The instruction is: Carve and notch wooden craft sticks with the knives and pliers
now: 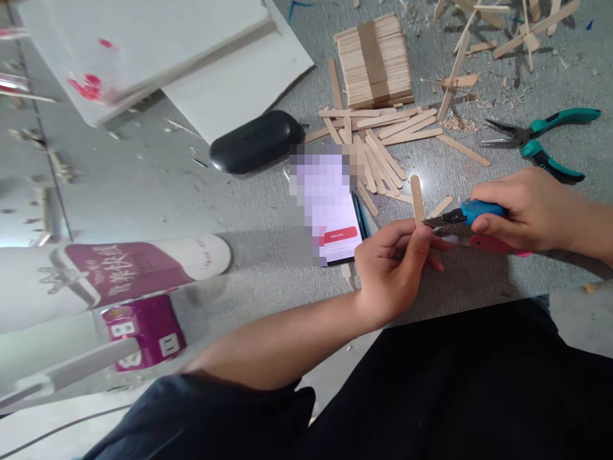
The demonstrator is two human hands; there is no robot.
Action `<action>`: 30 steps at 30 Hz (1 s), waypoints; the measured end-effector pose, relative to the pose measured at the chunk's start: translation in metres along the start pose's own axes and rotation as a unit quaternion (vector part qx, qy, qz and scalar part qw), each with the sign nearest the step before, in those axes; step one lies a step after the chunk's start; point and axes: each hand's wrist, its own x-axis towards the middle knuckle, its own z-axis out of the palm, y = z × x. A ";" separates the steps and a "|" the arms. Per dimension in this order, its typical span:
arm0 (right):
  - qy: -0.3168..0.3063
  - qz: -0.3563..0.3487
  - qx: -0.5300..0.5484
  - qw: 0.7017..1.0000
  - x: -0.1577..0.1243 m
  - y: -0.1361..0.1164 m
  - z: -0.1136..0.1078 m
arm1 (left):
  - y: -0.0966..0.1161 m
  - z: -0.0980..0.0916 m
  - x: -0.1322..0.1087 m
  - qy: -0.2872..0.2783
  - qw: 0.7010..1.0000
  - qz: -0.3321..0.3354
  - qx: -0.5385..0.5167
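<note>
Between the thumb and fingers of my left hand a wooden craft stick is pinched, its rounded end pointing away from me. My right hand is closed round a utility knife with a blue handle. The knife's blade touches or lies very close to the stick, just above my left thumb. Below the blue knife, a red-handled tool lies on the table, partly hidden. Loose craft sticks are heaped just beyond my left hand.
A banded bundle of craft sticks stands behind the heap. Green-handled pliers lie at the right, near joined sticks and shavings. A lit phone, a dark case, white boards and a purple box lie leftward.
</note>
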 end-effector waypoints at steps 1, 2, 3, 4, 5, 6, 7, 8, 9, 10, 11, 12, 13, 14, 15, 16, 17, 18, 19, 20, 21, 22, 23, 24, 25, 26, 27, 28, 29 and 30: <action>-0.001 0.003 -0.003 1.000 0.000 0.001 0.001 | 0.000 0.000 0.000 0.001 1.000 -0.005 0.000; -0.002 0.006 -0.006 1.000 0.001 0.002 0.001 | 0.000 0.000 0.000 0.001 1.000 -0.006 -0.002; -0.002 0.008 -0.009 1.000 0.001 0.003 0.002 | -0.001 0.000 0.001 0.002 1.000 -0.006 -0.005; -0.003 0.010 -0.010 1.000 0.001 0.003 0.002 | -0.001 0.000 0.001 0.002 1.000 -0.004 -0.008; -0.004 0.011 -0.010 1.000 0.001 0.003 0.002 | 0.000 -0.001 0.001 0.003 1.000 -0.002 -0.010; -0.005 0.012 -0.010 1.000 0.001 0.002 0.002 | 0.000 -0.001 0.001 0.004 1.000 -0.002 -0.009; -0.007 0.013 -0.008 1.000 0.001 0.002 0.002 | 0.000 -0.001 0.001 0.006 1.000 -0.005 -0.005; -0.008 0.015 -0.006 1.000 0.001 0.002 0.002 | 0.001 -0.001 0.001 0.010 1.000 -0.009 0.000; -0.009 0.016 -0.004 1.000 0.001 0.002 0.001 | 0.001 -0.001 0.001 0.013 1.000 -0.013 0.007; -0.008 0.017 -0.004 1.000 0.001 0.002 0.001 | 0.001 -0.001 0.000 0.016 1.000 -0.016 0.012; -0.006 0.018 -0.003 1.000 0.001 0.002 0.002 | 0.002 -0.001 0.000 0.019 0.999 -0.018 0.018; -0.004 0.019 -0.004 1.000 0.002 0.002 0.002 | 0.002 -0.001 0.000 0.022 0.999 -0.019 0.024; -0.002 0.020 -0.004 1.000 0.002 0.003 0.003 | 0.002 0.000 -0.001 0.026 0.999 -0.018 0.030; 0.000 0.021 -0.006 1.000 0.002 0.003 0.004 | 0.002 0.000 -0.001 0.028 0.999 -0.016 0.038; 0.001 0.021 -0.007 1.000 0.002 0.004 0.005 | 0.002 0.000 -0.001 0.029 0.998 -0.013 0.046; 0.001 0.020 -0.007 1.000 0.002 0.004 0.005 | 0.001 0.000 -0.001 0.030 0.998 -0.007 0.056; 0.001 0.018 -0.007 1.000 0.002 0.003 0.006 | 0.001 0.000 -0.001 0.031 0.997 -0.002 0.065; 0.003 0.017 -0.009 1.000 0.001 0.002 0.006 | 0.001 0.000 -0.001 0.031 0.997 0.002 0.073; 0.004 0.017 -0.013 1.000 0.000 0.001 0.005 | 0.001 -0.001 -0.001 0.033 0.996 0.006 0.081; 0.004 0.020 -0.019 1.000 -0.001 -0.002 0.004 | 0.001 -0.001 -0.001 0.035 0.995 0.007 0.091; 0.007 0.028 -0.028 0.999 -0.002 -0.005 0.003 | 0.001 -0.002 -0.001 0.036 0.994 0.009 0.102; 0.009 0.038 -0.039 0.998 -0.004 -0.009 0.001 | 0.001 -0.003 -0.001 0.035 0.992 0.011 0.117; 0.012 0.049 -0.047 0.998 -0.006 -0.013 -0.001 | 0.001 -0.003 -0.002 0.031 0.991 0.017 0.132; 0.015 0.058 -0.055 0.997 -0.007 -0.017 -0.003 | 0.002 -0.004 -0.003 0.027 0.988 0.025 0.147; 0.019 0.065 -0.060 0.996 -0.009 -0.021 -0.004 | 0.002 -0.005 -0.004 0.022 0.986 0.032 0.161; 0.023 0.069 -0.065 0.995 -0.010 -0.024 -0.006 | 0.003 -0.005 -0.004 0.018 0.984 0.038 0.171; 0.025 0.073 -0.071 0.994 -0.011 -0.027 -0.007 | 0.003 -0.005 -0.004 0.015 0.983 0.041 0.176; 0.026 0.077 -0.078 0.994 -0.012 -0.029 -0.007 | 0.004 -0.005 -0.004 0.015 0.983 0.041 0.178; 0.029 0.084 -0.086 0.992 -0.013 -0.031 -0.007 | 0.005 -0.005 -0.004 0.018 0.983 0.038 0.177; 0.031 0.090 -0.092 0.991 -0.014 -0.032 -0.007 | 0.005 -0.005 -0.003 0.021 0.984 0.029 0.174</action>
